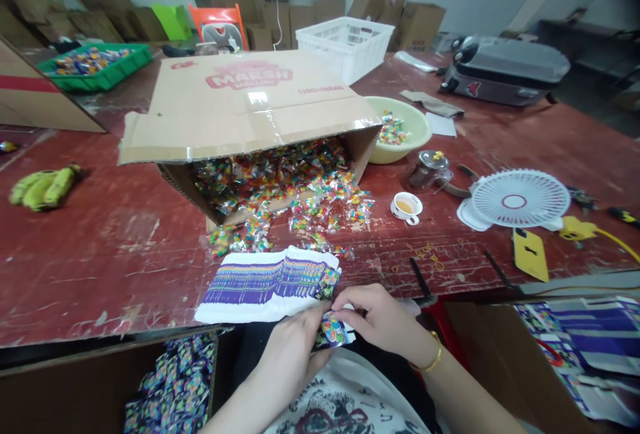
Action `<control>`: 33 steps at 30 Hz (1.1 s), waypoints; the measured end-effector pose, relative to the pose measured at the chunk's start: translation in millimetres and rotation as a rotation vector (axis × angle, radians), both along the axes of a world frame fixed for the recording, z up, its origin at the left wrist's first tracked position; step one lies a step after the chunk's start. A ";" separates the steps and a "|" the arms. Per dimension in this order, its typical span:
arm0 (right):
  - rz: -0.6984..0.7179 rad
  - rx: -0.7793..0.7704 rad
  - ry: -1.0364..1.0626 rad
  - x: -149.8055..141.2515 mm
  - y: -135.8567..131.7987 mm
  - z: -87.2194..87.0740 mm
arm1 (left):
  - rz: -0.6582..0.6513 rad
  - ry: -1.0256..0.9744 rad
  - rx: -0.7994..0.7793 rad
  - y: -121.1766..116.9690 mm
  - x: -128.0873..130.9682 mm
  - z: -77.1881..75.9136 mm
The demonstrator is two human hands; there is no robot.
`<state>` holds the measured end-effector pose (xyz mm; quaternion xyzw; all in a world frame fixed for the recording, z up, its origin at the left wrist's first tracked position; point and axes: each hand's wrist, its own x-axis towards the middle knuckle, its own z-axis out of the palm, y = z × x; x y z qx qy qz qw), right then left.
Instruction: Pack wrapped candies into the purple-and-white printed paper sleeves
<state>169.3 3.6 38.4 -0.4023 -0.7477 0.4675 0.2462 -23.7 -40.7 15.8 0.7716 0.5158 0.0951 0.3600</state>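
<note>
Red paint, worn in many places, covers the table (125, 247) before you. At its middle, 1 big cardboard carton (240, 97) lies with its open end turned to you, and it blocks your view of a part of the table behind it. Small clear packets of colourful candy (325, 204) lie inside and spill out to the near side. Between these packets and your body, a fanned stack of purple and white pouches (260, 284) occupies the near edge, just to the left of your hands.

Farther left you have bananas (45, 187), and at the far left a green tray (135, 57). On the far side stands a white crate (340, 47). To the right of the carton are a pale yellow bowl (417, 127), a white cup (407, 207), a white fan (517, 199) and a yellow phone (530, 255).

Your 2 forearms come from the near side and meet at 1 small printed pouch (331, 333), which is in front of your body, beside the right end of the stack. Your left hand (295, 344) grasps it from the left, the fingers partly hidden. Your right hand (375, 317), bent inward, has its fingertips closed on the upper edge of this same pouch.
</note>
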 end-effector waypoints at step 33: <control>-0.453 -0.680 0.670 -22.2 2.9 -36.9 | 0.421 -0.345 0.026 9.3 13.6 -18.6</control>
